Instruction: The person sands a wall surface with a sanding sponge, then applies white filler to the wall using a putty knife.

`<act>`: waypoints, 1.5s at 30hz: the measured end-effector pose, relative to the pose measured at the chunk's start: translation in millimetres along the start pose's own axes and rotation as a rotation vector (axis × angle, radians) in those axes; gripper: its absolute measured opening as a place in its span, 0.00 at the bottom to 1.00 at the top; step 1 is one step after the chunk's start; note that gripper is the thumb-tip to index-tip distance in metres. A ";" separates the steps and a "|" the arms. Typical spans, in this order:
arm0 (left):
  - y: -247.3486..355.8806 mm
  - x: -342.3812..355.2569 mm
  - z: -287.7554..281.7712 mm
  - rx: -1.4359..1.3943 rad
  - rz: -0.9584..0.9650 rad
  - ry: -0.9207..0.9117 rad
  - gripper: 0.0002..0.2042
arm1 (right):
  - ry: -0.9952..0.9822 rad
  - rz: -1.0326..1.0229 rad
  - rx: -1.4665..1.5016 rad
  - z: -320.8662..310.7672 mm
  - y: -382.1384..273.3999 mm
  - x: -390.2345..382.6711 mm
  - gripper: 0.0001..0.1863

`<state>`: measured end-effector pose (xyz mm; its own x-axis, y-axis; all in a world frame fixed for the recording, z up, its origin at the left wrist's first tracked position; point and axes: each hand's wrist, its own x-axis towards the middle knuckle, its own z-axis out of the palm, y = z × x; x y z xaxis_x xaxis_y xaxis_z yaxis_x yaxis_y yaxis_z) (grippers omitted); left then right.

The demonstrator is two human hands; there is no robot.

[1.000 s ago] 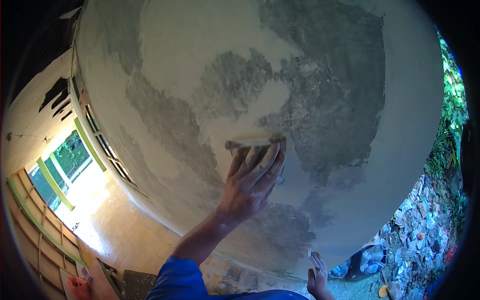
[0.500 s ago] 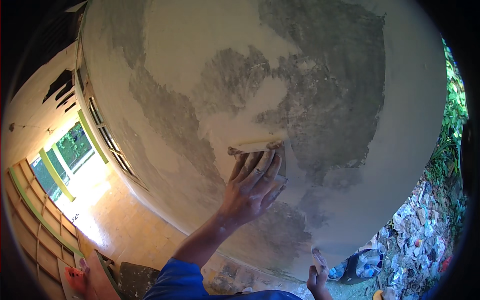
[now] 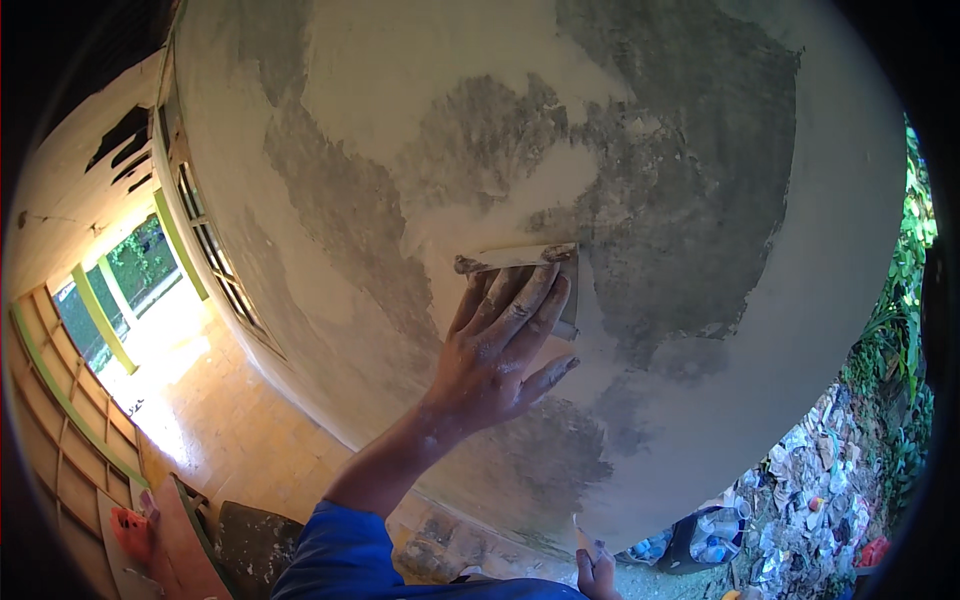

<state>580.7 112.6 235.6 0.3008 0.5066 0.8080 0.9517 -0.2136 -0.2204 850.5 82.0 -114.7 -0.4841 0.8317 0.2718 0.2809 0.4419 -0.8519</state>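
Note:
My left hand (image 3: pixel 512 350) presses a thin, pale rectangular spreader (image 3: pixel 568 300) against the patchy grey-and-white plastered wall (image 3: pixel 690 160). Its fingertips rest on the blade near the putty-smeared upper strip, with the thumb out to the right, away from the blade; white residue coats the fingers. Lower down, partly cut off by the bottom edge, my right hand (image 3: pixel 600 568) grips a narrow pale scraper (image 3: pixel 583 540), tip upward.
On the left are a tiled porch floor (image 3: pixel 260 410), barred window (image 3: pixel 205 250), green posts (image 3: pixel 105 315) and wooden panel (image 3: pixel 70 400). A dark bucket of plastic items (image 3: pixel 700 540) stands low right, beside a rubbish heap (image 3: pixel 800 470) and plants (image 3: pixel 900 280).
My left hand and spreader have moved slightly up, and the thumb has swung away from the blade. My right hand with the scraper has shifted left and down.

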 end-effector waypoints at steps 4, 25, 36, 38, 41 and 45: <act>-24.5 38.9 -11.1 0.031 0.087 0.097 0.35 | 0.009 0.037 0.068 -8.1 -15.4 16.1 0.13; -17.1 71.1 -32.7 0.123 0.129 0.152 0.36 | -0.091 0.209 -0.080 9.2 24.3 4.3 0.27; -16.7 65.6 -30.5 0.119 0.082 0.156 0.37 | -0.141 0.314 -0.109 -1.8 31.4 13.2 0.27; -18.6 82.2 -38.3 0.100 0.091 0.185 0.37 | -0.113 0.259 -0.193 -0.5 20.5 11.1 0.26; -13.4 67.6 -31.5 0.058 0.060 0.189 0.37 | -0.137 0.310 -0.166 -2.8 1.5 16.0 0.25; 0.8 8.3 -0.5 0.024 -0.025 0.030 0.34 | -0.232 0.347 -0.142 0.1 21.6 18.3 0.27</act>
<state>584.0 116.3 242.3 0.2755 0.4864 0.8292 0.9602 -0.1810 -0.2128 847.7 106.8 -128.2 -0.5098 0.8486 -0.1414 0.5634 0.2051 -0.8004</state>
